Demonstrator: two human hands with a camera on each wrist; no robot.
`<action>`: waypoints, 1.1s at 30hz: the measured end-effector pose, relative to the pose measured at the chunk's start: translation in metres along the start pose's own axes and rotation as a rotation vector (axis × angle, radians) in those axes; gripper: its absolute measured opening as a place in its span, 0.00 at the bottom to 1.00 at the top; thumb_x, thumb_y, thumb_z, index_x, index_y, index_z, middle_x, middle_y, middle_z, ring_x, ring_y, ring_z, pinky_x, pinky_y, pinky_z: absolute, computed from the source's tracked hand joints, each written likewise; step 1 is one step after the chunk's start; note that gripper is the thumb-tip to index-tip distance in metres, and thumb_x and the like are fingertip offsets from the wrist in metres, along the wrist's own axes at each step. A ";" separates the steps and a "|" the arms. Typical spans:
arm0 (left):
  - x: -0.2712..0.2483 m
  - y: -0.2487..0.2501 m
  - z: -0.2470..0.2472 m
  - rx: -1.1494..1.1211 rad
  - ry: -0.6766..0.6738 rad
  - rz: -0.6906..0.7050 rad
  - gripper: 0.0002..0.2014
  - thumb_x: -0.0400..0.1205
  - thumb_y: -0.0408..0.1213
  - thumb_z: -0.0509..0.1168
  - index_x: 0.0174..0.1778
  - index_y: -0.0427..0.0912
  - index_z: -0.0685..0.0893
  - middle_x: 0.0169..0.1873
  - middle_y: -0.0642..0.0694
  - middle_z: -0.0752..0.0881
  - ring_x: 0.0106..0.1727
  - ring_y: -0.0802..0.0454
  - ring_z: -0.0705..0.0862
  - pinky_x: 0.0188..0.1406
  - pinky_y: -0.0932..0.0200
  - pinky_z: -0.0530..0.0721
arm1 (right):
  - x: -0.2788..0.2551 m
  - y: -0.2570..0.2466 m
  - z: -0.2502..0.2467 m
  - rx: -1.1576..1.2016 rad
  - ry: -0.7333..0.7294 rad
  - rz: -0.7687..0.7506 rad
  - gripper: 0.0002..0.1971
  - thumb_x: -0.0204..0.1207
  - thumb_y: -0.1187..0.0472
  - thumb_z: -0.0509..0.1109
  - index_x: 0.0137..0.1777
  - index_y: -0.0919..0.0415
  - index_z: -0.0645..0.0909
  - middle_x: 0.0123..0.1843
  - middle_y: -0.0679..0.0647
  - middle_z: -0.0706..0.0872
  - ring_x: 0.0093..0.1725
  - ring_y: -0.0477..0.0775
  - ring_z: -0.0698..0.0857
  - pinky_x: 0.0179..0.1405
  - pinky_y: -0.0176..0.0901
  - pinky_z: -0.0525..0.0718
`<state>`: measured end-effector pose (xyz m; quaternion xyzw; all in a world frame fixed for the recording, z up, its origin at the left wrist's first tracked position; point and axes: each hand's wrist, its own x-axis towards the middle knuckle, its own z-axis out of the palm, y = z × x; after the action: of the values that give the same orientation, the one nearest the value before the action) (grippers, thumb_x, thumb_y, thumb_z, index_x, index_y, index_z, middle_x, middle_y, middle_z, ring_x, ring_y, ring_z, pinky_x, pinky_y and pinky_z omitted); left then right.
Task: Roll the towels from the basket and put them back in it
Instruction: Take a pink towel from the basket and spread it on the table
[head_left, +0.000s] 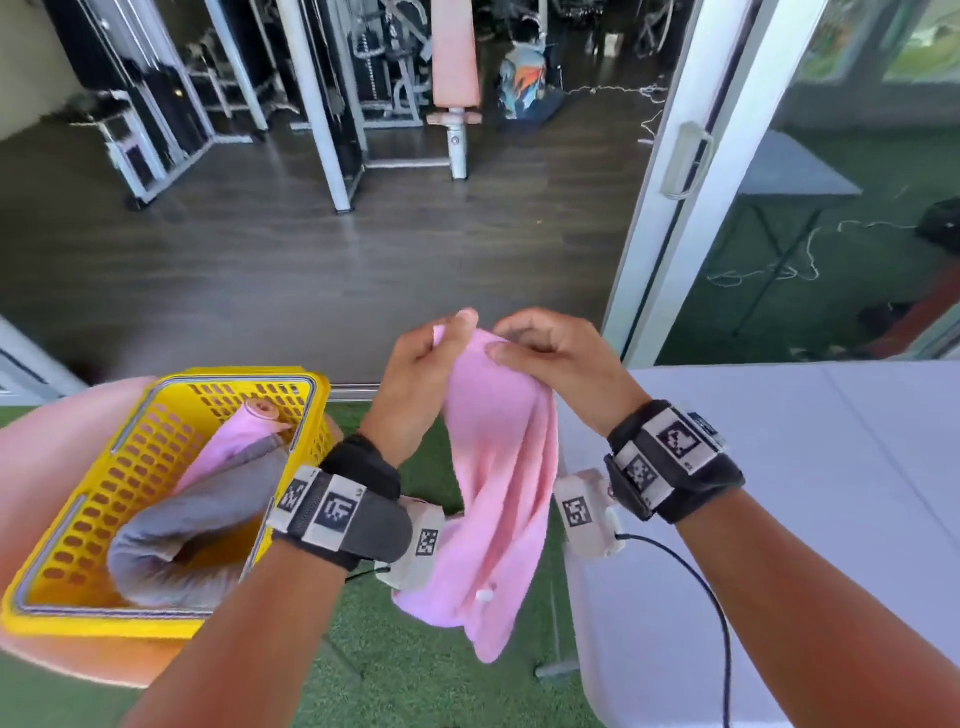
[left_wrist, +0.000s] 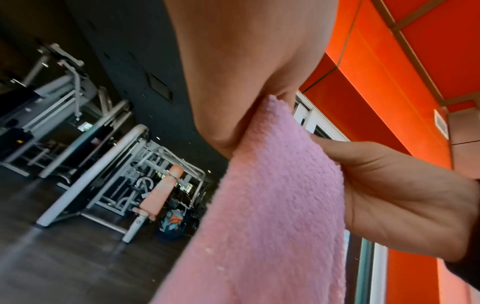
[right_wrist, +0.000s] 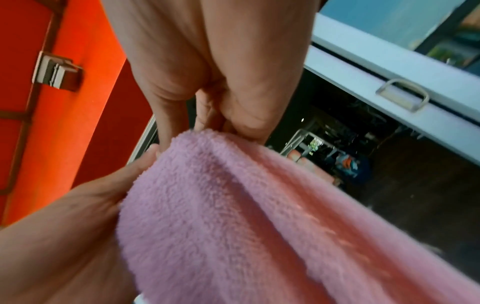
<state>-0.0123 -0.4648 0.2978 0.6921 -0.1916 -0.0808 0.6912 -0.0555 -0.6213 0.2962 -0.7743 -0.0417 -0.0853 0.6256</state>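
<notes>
While both hands pinch its top edge, the pink towel (head_left: 498, 483) hangs unrolled in the air at the centre of the head view, just beside the near-left corner of the white table (head_left: 810, 519) and at three o'clock from the yellow basket (head_left: 52, 616). The left hand (head_left: 423, 374) nips the edge between thumb and curled fingers; the right hand (head_left: 556, 358) does the same, thumb laid on the cloth, the two grips almost touching. The wrist views confirm each pinch on the fleecy hem.

Judged from this pose, the step in hand is opening the towel for rolling. It would go best if the hands slid apart along the hem to find the two corners, drew the cloth taut, then laid it flat on the table at three o'clock, smoothing folds before rolling from one short end with even pressure, so the roll stays tight and straight.

Count: two hands; one basket, at nine o'clock on a pink seat (head_left: 62, 431); three towels in sight, namely the held pink one, a pink rolled towel (head_left: 234, 441) and a grey towel (head_left: 171, 545), both lying in the basket; one table.
</notes>
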 end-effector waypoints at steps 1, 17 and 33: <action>0.002 0.006 0.004 0.058 0.104 0.047 0.21 0.87 0.42 0.59 0.27 0.40 0.79 0.23 0.53 0.76 0.29 0.60 0.73 0.31 0.66 0.72 | 0.000 0.004 -0.003 0.005 -0.017 0.008 0.06 0.77 0.66 0.72 0.51 0.69 0.84 0.42 0.56 0.89 0.42 0.43 0.83 0.46 0.33 0.78; -0.066 0.008 -0.008 -0.035 0.249 -0.032 0.16 0.85 0.49 0.62 0.35 0.47 0.86 0.33 0.48 0.81 0.39 0.51 0.79 0.44 0.52 0.76 | 0.000 -0.010 0.018 0.044 -0.314 -0.057 0.04 0.75 0.63 0.74 0.44 0.65 0.86 0.37 0.49 0.84 0.39 0.41 0.79 0.42 0.32 0.75; -0.072 0.032 -0.040 0.037 0.400 0.059 0.18 0.79 0.40 0.67 0.30 0.39 0.66 0.30 0.48 0.65 0.36 0.52 0.66 0.38 0.53 0.66 | -0.015 0.016 0.048 -0.061 -0.312 -0.094 0.22 0.77 0.61 0.73 0.25 0.58 0.67 0.26 0.44 0.62 0.27 0.42 0.61 0.27 0.37 0.57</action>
<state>-0.0680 -0.3999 0.3192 0.7009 -0.0719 0.0821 0.7049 -0.0636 -0.5768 0.2684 -0.7940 -0.1719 0.0056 0.5831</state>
